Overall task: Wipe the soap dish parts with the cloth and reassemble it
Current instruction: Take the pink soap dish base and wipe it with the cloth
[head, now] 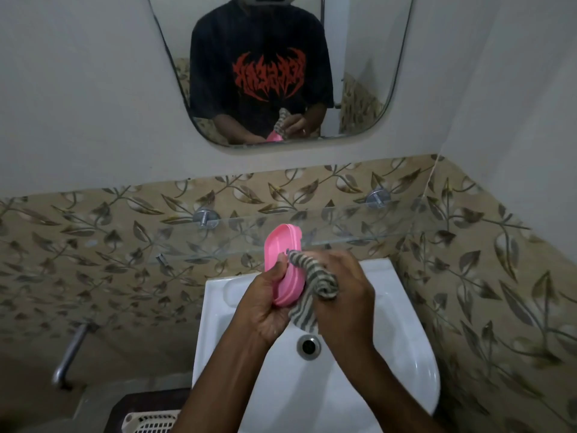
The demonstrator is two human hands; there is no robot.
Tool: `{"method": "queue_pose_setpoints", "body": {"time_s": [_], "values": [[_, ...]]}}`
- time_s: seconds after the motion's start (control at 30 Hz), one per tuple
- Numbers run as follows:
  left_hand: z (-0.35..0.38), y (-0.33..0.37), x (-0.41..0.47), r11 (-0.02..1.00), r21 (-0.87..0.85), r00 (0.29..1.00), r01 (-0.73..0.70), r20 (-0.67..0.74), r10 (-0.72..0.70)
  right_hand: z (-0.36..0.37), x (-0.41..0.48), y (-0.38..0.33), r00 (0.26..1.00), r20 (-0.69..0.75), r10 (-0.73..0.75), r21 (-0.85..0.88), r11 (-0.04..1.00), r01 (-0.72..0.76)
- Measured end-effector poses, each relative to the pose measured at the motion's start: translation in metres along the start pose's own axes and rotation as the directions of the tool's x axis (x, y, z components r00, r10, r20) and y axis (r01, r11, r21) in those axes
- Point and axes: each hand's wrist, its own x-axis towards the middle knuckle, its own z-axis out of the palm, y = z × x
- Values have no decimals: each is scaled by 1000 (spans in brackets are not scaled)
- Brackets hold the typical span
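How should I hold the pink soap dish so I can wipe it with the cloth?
Grip the pink soap dish by its lower end, coming from the left, as the left hand does. It stands on end over the sink, so that probably leaves its right side open for the striped cloth in the right hand.
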Motion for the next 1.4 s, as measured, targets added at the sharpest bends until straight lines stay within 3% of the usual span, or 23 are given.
{"method": "queue_pose_setpoints", "body": {"time_s": [0.17, 0.23, 0.37, 0.43, 0.5, 0.57, 0.67, 0.8, 0.87, 0.93, 1.0, 1.1, 1.23, 1.3, 1.4], "values": [[7, -2, -4, 992, -93, 996, 87, 2, -87, 9, -36, 0, 995, 89, -38, -17, 999, 40], [9, -1, -5, 999, -18, 996, 40, -82, -41, 14, -48, 1, 992, 126, -21, -15, 1000, 23], [7, 2, -1, 999, -20, 994, -25, -110, 23, 16, -49, 4, 986, 167, 5, 92, 996, -20], [5, 2, 0, 999, -29, 996, -42, -80, 39, 14, -47, 9, 976, 156, 149, 279, 942, -188], [0, 0, 3, 997, -63, 999, -35, -29, 34, 8, -43, 11, 927, 188, 325, 458, 806, -375], [-5, -3, 1, 997, -78, 998, 2, 56, 2, 4, -38, 10, 915, 275, 295, 506, 764, -399], [-15, -13, 6, 988, 135, 994, -78, 84, 67, 3, -29, 0, 931, 317, 180, 395, 868, -302], [-22, -12, 12, 874, 414, 961, -253, 6, 276, -4, -24, 3, 951, 301, 67, 209, 969, -134], [-27, -6, 12, 916, 357, 982, -182, 12, 190, -13, -21, 8, 915, 394, -91, 20, 996, 91], [-35, 0, 11, 981, 176, 995, -84, 60, 74, -20, -17, 12, 813, 531, -239, -150, 918, 368], [-38, 3, 10, 998, 58, 993, -11, 119, 4, -23, -13, 13, 705, 638, -309, -170, 837, 520], [-38, 2, 8, 1000, -7, 990, 18, 138, -17, -25, -11, 7, 605, 707, -366, -145, 762, 631], [-37, -3, 6, 1000, -28, 995, -5, 104, 8, -33, -9, 2, 517, 796, -314, -86, 787, 611], [-41, -2, 5, 998, -56, 991, -11, 135, 19, -40, -6, 0, 571, 782, -251, -13, 909, 418], [-47, -4, 9, 998, -51, 990, -37, 136, 44, -39, 7, 2, 831, 554, -48, 74, 997, 8]]}}
